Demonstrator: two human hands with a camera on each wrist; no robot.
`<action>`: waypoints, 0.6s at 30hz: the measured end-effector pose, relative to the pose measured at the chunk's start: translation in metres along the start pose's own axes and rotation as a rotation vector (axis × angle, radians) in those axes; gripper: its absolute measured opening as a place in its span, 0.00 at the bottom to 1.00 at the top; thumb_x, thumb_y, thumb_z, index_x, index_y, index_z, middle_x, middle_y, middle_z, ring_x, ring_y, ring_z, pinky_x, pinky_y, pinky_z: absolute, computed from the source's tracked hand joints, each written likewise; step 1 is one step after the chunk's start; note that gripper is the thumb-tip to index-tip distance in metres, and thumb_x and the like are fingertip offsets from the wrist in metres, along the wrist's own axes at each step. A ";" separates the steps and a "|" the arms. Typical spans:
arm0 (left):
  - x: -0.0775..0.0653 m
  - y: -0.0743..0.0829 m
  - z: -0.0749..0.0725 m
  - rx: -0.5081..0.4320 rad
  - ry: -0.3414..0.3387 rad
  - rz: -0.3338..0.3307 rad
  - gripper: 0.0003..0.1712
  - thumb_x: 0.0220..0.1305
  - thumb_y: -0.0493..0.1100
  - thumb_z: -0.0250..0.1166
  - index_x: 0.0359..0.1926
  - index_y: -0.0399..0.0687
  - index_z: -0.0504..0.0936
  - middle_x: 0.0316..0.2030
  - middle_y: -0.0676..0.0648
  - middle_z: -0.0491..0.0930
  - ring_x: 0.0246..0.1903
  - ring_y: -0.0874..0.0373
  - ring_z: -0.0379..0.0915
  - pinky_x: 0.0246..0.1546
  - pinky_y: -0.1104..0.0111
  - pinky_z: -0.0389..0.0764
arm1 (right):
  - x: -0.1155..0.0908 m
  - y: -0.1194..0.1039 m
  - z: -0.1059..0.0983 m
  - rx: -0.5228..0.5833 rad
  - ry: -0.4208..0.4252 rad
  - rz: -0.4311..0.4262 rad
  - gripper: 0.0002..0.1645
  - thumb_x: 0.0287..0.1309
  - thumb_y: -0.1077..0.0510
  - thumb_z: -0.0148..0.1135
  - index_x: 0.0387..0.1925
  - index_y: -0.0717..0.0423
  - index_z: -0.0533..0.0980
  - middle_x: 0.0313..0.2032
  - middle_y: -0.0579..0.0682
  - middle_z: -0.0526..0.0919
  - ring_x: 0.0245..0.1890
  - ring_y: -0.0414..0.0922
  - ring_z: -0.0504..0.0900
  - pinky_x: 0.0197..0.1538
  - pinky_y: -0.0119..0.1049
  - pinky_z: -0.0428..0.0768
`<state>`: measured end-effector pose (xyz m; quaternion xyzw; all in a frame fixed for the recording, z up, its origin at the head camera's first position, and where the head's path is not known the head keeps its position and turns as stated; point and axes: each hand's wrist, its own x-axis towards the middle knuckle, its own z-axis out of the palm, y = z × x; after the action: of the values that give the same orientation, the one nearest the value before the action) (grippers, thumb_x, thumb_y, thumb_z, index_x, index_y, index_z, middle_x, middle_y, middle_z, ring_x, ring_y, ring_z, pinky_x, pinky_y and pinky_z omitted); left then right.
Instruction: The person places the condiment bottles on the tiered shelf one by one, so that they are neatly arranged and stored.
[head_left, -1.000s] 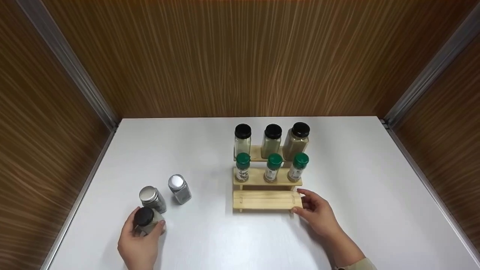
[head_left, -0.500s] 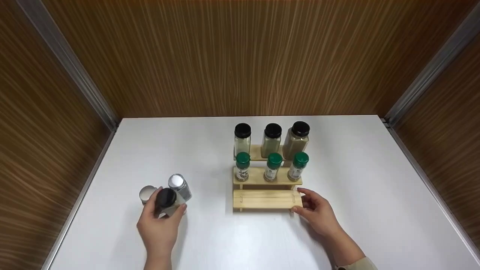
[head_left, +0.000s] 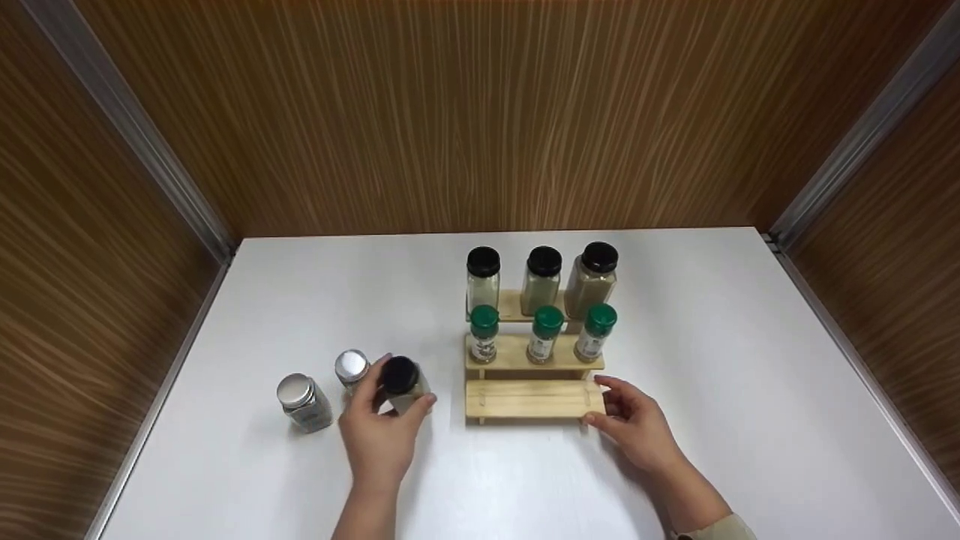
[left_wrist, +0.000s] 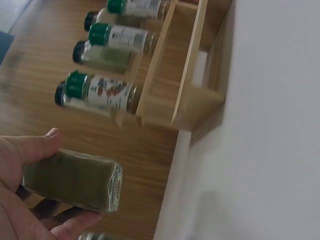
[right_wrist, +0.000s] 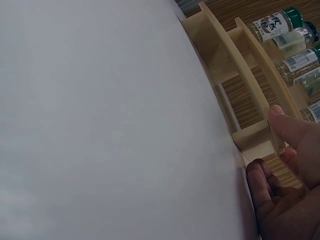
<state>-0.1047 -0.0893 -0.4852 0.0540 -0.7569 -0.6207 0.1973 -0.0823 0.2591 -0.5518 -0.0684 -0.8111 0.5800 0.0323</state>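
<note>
My left hand (head_left: 379, 444) grips a square glass spice jar (head_left: 403, 381) with a black cap, left of a three-step wooden spice rack (head_left: 532, 399). In the left wrist view the jar's glass body (left_wrist: 72, 180) shows greenish-grey contents and lies between thumb and fingers. At the rack's right end, my right hand (head_left: 639, 433) holds the lowest step, thumb on its front edge. Three small jars with green caps (head_left: 547, 318) stand along the middle step. Behind them, on the top step, are three taller black-capped jars (head_left: 591, 283).
Two silver-capped glass shakers stand on the white table (head_left: 225, 480): one shaker (head_left: 306, 403) at the left, the other shaker (head_left: 351, 367) partly hidden behind my left hand. Wood-grain panels (head_left: 480, 120) enclose the back and sides.
My left hand has carried the black-capped jar rightward and slightly away from me, from beside the left shaker past the other one toward the rack. The right hand and rack stay put.
</note>
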 end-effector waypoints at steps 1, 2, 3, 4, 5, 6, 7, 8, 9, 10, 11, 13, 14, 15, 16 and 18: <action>-0.001 0.002 0.004 -0.004 -0.017 0.003 0.43 0.42 0.29 0.86 0.64 0.41 0.82 0.57 0.35 0.83 0.54 0.35 0.83 0.54 0.49 0.86 | 0.000 0.000 0.000 -0.003 0.002 0.000 0.36 0.56 0.71 0.77 0.67 0.65 0.76 0.45 0.59 0.86 0.42 0.46 0.86 0.44 0.29 0.84; -0.002 0.004 0.008 -0.007 -0.033 0.007 0.44 0.43 0.29 0.87 0.64 0.41 0.82 0.57 0.35 0.83 0.54 0.35 0.83 0.52 0.49 0.87 | 0.000 0.000 0.000 -0.001 0.005 0.001 0.36 0.56 0.71 0.77 0.66 0.65 0.76 0.45 0.59 0.86 0.42 0.46 0.86 0.44 0.29 0.84; -0.002 0.006 0.012 -0.006 -0.050 0.009 0.44 0.44 0.30 0.87 0.65 0.42 0.82 0.58 0.35 0.83 0.55 0.34 0.82 0.51 0.49 0.87 | 0.000 -0.001 0.000 0.002 0.007 0.004 0.36 0.56 0.71 0.77 0.66 0.65 0.76 0.45 0.59 0.86 0.42 0.46 0.86 0.44 0.29 0.84; -0.002 0.008 0.016 -0.007 -0.064 0.013 0.44 0.45 0.31 0.87 0.66 0.42 0.82 0.58 0.35 0.83 0.55 0.34 0.82 0.50 0.48 0.88 | 0.000 -0.001 0.000 -0.002 0.006 0.003 0.36 0.56 0.71 0.77 0.66 0.65 0.76 0.45 0.59 0.86 0.42 0.46 0.86 0.44 0.29 0.84; -0.003 0.010 0.019 -0.007 -0.073 0.017 0.44 0.45 0.31 0.87 0.66 0.43 0.81 0.58 0.35 0.83 0.55 0.35 0.82 0.49 0.48 0.88 | 0.000 0.000 0.000 -0.004 0.004 0.004 0.36 0.56 0.71 0.78 0.66 0.66 0.76 0.45 0.58 0.86 0.42 0.46 0.85 0.44 0.29 0.83; -0.003 0.011 0.022 -0.009 -0.081 0.024 0.44 0.45 0.31 0.87 0.66 0.42 0.81 0.58 0.36 0.83 0.55 0.36 0.82 0.50 0.48 0.87 | 0.000 -0.001 0.000 -0.003 0.002 0.006 0.36 0.56 0.70 0.78 0.67 0.66 0.76 0.45 0.58 0.86 0.42 0.46 0.85 0.44 0.30 0.83; -0.003 0.012 0.025 -0.008 -0.085 0.036 0.44 0.45 0.32 0.87 0.66 0.42 0.81 0.58 0.37 0.84 0.55 0.38 0.82 0.51 0.48 0.87 | 0.000 -0.001 0.000 -0.002 0.000 0.008 0.36 0.56 0.70 0.78 0.67 0.66 0.76 0.45 0.58 0.86 0.42 0.46 0.85 0.44 0.30 0.83; -0.004 0.013 0.028 -0.005 -0.088 0.046 0.43 0.45 0.32 0.87 0.66 0.42 0.82 0.58 0.37 0.84 0.54 0.39 0.82 0.53 0.48 0.86 | 0.000 0.000 0.000 -0.003 0.000 0.007 0.37 0.56 0.70 0.78 0.67 0.66 0.76 0.45 0.58 0.86 0.42 0.46 0.85 0.44 0.30 0.83; -0.004 0.013 0.031 -0.001 -0.089 0.055 0.43 0.45 0.32 0.87 0.65 0.42 0.82 0.57 0.38 0.85 0.54 0.41 0.83 0.54 0.49 0.85 | 0.000 0.000 0.000 -0.003 -0.003 0.006 0.37 0.56 0.70 0.78 0.67 0.66 0.75 0.45 0.58 0.86 0.42 0.46 0.85 0.44 0.30 0.83; -0.004 0.013 0.033 0.001 -0.091 0.063 0.43 0.44 0.31 0.87 0.65 0.42 0.82 0.57 0.39 0.85 0.53 0.42 0.83 0.54 0.50 0.85 | 0.000 0.000 0.000 -0.002 -0.004 0.004 0.37 0.56 0.70 0.78 0.67 0.66 0.75 0.45 0.58 0.86 0.42 0.46 0.85 0.44 0.30 0.83; -0.005 0.013 0.036 0.003 -0.094 0.069 0.43 0.44 0.31 0.87 0.65 0.42 0.82 0.57 0.39 0.85 0.53 0.42 0.84 0.53 0.51 0.86 | 0.000 0.000 0.000 0.002 -0.004 0.004 0.37 0.56 0.70 0.78 0.67 0.66 0.75 0.45 0.58 0.86 0.42 0.46 0.85 0.44 0.30 0.83; -0.006 0.012 0.040 0.006 -0.103 0.078 0.43 0.44 0.31 0.87 0.65 0.41 0.82 0.57 0.39 0.85 0.52 0.42 0.84 0.48 0.53 0.88 | -0.001 0.000 -0.001 0.003 -0.014 0.001 0.37 0.56 0.70 0.78 0.67 0.66 0.75 0.45 0.59 0.86 0.42 0.46 0.85 0.44 0.30 0.83; -0.007 0.011 0.042 0.006 -0.109 0.077 0.43 0.44 0.31 0.87 0.65 0.41 0.82 0.57 0.39 0.85 0.52 0.42 0.84 0.46 0.54 0.89 | -0.001 0.000 -0.002 0.000 -0.019 -0.001 0.37 0.57 0.69 0.78 0.68 0.66 0.74 0.46 0.59 0.85 0.42 0.46 0.85 0.44 0.29 0.83; -0.007 0.010 0.044 0.006 -0.116 0.080 0.43 0.44 0.31 0.87 0.65 0.40 0.82 0.57 0.39 0.85 0.51 0.41 0.84 0.45 0.55 0.89 | -0.001 0.000 -0.002 0.003 -0.025 -0.001 0.37 0.57 0.70 0.77 0.68 0.66 0.74 0.46 0.60 0.85 0.42 0.46 0.85 0.44 0.29 0.83; -0.008 0.009 0.046 0.003 -0.123 0.082 0.43 0.44 0.31 0.87 0.65 0.40 0.82 0.57 0.39 0.85 0.51 0.40 0.84 0.43 0.55 0.89 | 0.000 0.000 -0.002 0.005 -0.031 -0.001 0.38 0.57 0.69 0.77 0.68 0.66 0.74 0.46 0.60 0.85 0.42 0.47 0.85 0.44 0.29 0.83; -0.009 0.007 0.050 0.005 -0.135 0.088 0.43 0.44 0.32 0.87 0.64 0.40 0.82 0.57 0.39 0.85 0.52 0.41 0.84 0.46 0.55 0.89 | 0.000 0.000 -0.003 0.006 -0.039 -0.001 0.38 0.58 0.69 0.77 0.69 0.67 0.73 0.46 0.61 0.85 0.42 0.47 0.85 0.43 0.29 0.83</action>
<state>-0.1141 -0.0387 -0.4879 -0.0208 -0.7718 -0.6115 0.1729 -0.0815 0.2617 -0.5514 -0.0566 -0.8100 0.5835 0.0173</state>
